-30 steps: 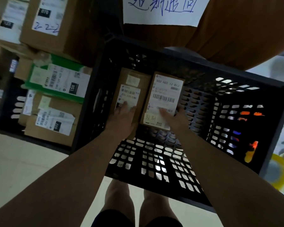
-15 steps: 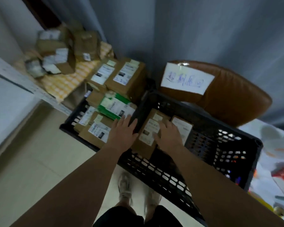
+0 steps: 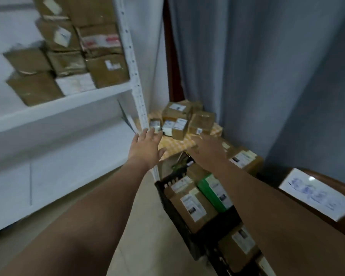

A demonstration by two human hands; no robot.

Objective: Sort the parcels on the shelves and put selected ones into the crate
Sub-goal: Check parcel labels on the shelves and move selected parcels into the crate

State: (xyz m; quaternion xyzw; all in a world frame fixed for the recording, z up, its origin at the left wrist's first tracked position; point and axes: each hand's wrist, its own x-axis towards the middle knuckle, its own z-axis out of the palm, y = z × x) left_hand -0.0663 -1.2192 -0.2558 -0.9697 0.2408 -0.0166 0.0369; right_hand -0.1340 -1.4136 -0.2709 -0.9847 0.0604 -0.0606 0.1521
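Observation:
Both my hands are raised in the air and hold nothing. My left hand point(image 3: 146, 148) has spread fingers, in front of the white shelf post point(image 3: 134, 76). My right hand point(image 3: 209, 149) is blurred, fingers extended, above the black crate point(image 3: 172, 206) that holds several labelled cardboard parcels point(image 3: 189, 204) and a green one point(image 3: 213, 192). Brown parcels point(image 3: 68, 54) are stacked on the upper shelf at the left. A pile of small parcels point(image 3: 179, 120) lies on a yellow checked surface in the corner beyond my hands.
A second black crate with parcels point(image 3: 237, 248) sits at the bottom right. A brown chair bearing a handwritten paper sign point(image 3: 315, 194) stands at the right. Grey curtains point(image 3: 257, 66) hang behind. The lower white shelf board point(image 3: 58, 148) lies left of my arm.
Both hands have left the parcels in the crate and risen. The view has swung up and left, from the crate's inside to the shelves and corner pile.

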